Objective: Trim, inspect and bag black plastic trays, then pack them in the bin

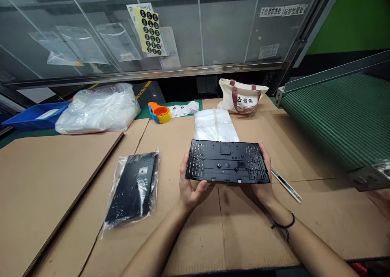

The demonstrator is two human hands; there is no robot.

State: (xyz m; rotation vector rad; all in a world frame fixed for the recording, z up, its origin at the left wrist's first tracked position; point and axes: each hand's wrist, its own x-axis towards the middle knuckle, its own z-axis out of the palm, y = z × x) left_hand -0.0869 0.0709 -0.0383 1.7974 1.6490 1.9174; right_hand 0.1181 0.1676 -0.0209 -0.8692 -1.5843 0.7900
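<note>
A flat black plastic panel (227, 161) with slots and ribs is held level above the cardboard-covered table (61, 179). My left hand (189, 187) grips its left end, fingers curled under and thumb on the edge. My right hand (264, 183) grips its right end the same way. Just behind the panel lies a stack of clear plastic bags (215, 124). To the left, a second black panel lies sealed in a clear bag (134, 189).
A white pen-like tool (286, 184) lies right of my right hand. At the back are a large stuffed plastic bag (99, 108), a blue bin (35, 115), an orange tape dispenser (160, 112) and a canvas tote (242, 96). A green conveyor belt (338, 114) runs along the right.
</note>
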